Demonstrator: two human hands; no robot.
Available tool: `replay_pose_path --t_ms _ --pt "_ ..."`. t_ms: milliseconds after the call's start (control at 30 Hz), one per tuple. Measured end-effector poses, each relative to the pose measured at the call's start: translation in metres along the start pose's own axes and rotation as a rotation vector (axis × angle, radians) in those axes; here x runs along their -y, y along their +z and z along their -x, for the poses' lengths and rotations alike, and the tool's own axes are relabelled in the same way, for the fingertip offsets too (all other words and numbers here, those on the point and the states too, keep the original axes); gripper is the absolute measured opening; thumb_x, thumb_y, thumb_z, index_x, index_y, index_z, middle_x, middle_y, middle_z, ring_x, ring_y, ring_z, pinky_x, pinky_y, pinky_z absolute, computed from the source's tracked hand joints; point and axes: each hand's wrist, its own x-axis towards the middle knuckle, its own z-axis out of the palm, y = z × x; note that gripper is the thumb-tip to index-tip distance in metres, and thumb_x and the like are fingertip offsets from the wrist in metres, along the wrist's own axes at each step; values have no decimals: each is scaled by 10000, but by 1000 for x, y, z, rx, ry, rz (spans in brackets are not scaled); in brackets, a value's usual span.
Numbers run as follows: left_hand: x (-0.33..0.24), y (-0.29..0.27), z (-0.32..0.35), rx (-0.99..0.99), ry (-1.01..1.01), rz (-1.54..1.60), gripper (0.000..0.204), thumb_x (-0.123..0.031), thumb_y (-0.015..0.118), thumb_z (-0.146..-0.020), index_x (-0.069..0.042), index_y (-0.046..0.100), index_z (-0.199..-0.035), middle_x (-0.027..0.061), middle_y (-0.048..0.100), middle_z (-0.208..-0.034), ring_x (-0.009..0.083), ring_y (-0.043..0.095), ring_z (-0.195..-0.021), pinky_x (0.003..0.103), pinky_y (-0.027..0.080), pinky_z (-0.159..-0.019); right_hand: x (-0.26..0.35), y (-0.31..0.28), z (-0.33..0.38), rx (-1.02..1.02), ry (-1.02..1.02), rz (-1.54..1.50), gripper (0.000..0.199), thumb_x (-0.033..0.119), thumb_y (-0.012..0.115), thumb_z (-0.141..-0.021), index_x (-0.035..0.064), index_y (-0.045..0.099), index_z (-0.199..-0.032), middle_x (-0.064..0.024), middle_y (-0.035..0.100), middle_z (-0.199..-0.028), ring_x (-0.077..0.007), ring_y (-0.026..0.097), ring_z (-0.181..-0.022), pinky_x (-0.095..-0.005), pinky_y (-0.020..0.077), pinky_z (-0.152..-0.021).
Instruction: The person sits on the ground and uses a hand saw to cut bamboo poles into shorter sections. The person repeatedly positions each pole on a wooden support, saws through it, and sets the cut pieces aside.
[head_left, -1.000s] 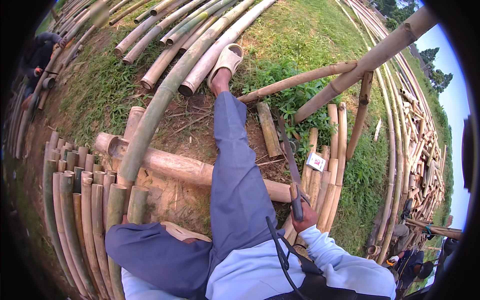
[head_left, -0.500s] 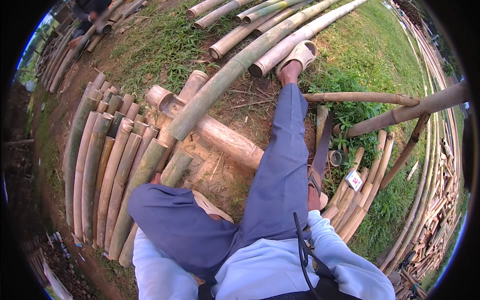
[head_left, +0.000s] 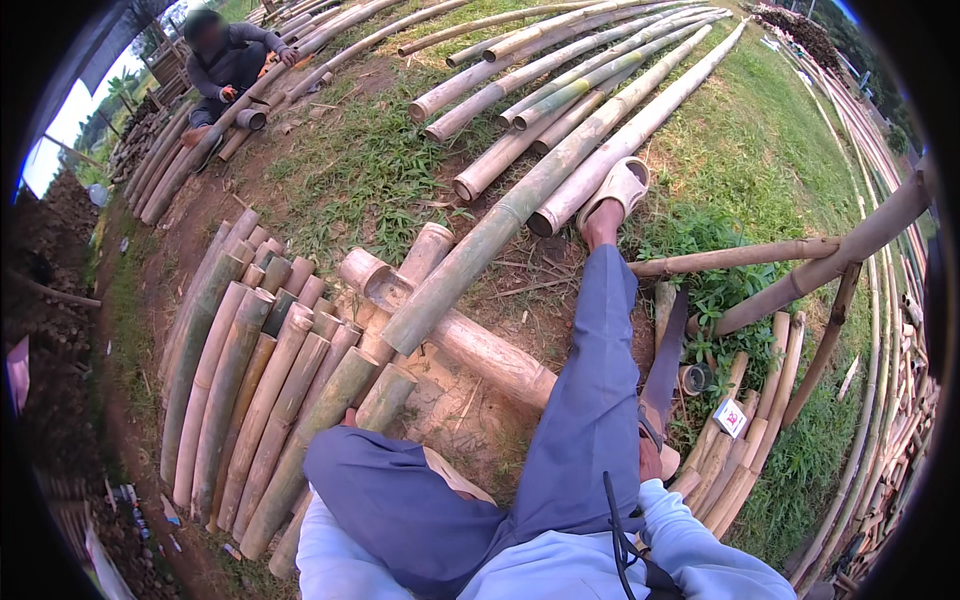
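Bare brown soil (head_left: 510,430) dusted with pale sawdust spreads under the work, giving way to grass (head_left: 365,200) farther out in an open yard. A thick bamboo log (head_left: 495,355) lies across it, and a long greenish pole (head_left: 510,210) rests over the log. Beside the outstretched leg, the right hand (head_left: 649,458) grasps a saw (head_left: 668,355) by its handle, blade pointing away. Only a sliver of the left hand (head_left: 350,416) shows by the bent knee, so I cannot tell its grip. Cut lengths (head_left: 250,400) crowd the left side; on the right, a small white box (head_left: 730,417) sits on bamboo pieces (head_left: 715,470). Another person (head_left: 230,70) crouches among poles, upper left
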Motion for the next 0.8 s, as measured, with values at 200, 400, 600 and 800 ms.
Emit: replay_pose_path --t_ms 200,400,600,800 --pt "-1 2 -7 6 -2 -13 567 -345 530 -986 -175 420 -1516 100 485 -1508 301 544 -1332 446 475 -1059 -2 -2 -17 13 -23 -10 356 120 519 -946 88 608 -1289 -192 648 -1195 -380 617 -1154 -457 511 -958" --pt "11 10 -1 17 -43 -25 554 -347 498 -1014 -186 409 -1537 85 469 -1540 287 533 -1357 437 470 -1078 -1 -5 -28 -89 -171 -138 412 97 552 -917 125 610 -1323 -189 652 -1166 -387 618 -1153 -453 516 -958" --pt "26 14 11 76 -84 -62 542 -350 465 -1042 -197 398 -1557 71 452 -1571 273 522 -1383 428 464 -1098 11 -45 -18 -71 -141 -152 569 147 770 -806 110 611 -1351 -174 660 -1198 -387 632 -1145 -444 522 -982" --pt "80 23 42 295 -236 -211 530 -352 433 -1069 -208 387 -1578 57 436 -1603 259 511 -1408 418 459 -1118 32 -65 -25 -152 -149 -192 538 40 749 -803 89 621 -1324 -177 657 -1184 -376 657 -1104 -427 531 -962"
